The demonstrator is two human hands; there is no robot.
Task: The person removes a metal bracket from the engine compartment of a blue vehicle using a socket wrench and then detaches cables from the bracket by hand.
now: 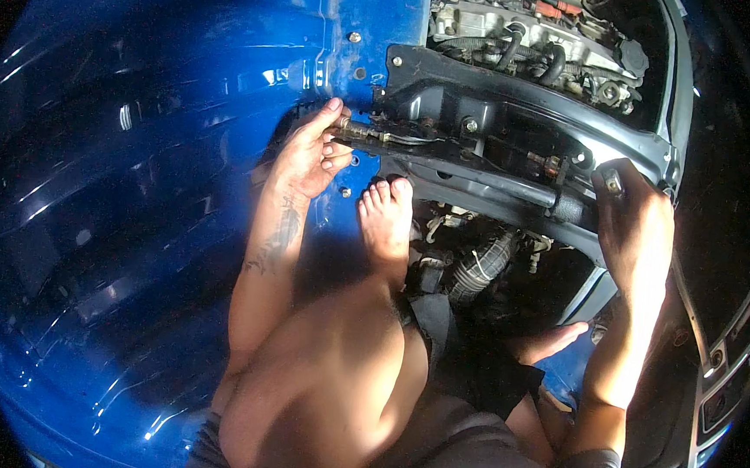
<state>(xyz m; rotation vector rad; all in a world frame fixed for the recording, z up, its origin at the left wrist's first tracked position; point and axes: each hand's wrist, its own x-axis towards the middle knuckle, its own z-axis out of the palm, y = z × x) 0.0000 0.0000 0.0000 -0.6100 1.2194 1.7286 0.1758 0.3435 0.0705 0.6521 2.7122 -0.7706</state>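
Note:
A long dark metal bar [475,167] lies crosswise in front of me, above a black metal panel [437,90]. My left hand [311,147] is closed round the bar's left end, with the thumb on top. Beside the thumb, a greasy cylindrical metal fitting [361,129] runs along the bar. My right hand [637,218] is closed at the bar's right end. A small shiny metal piece [613,180] shows at its fingers; the rest of what it grips is hidden.
Ribbed blue sheet metal [118,173] spreads to my left, with bolts [355,37] along its edge. An engine [536,45] lies exposed beyond the panel. Nearer sits a ribbed hose [481,267] in a dark opening. My bare foot [385,217] rests beside the panel's near edge.

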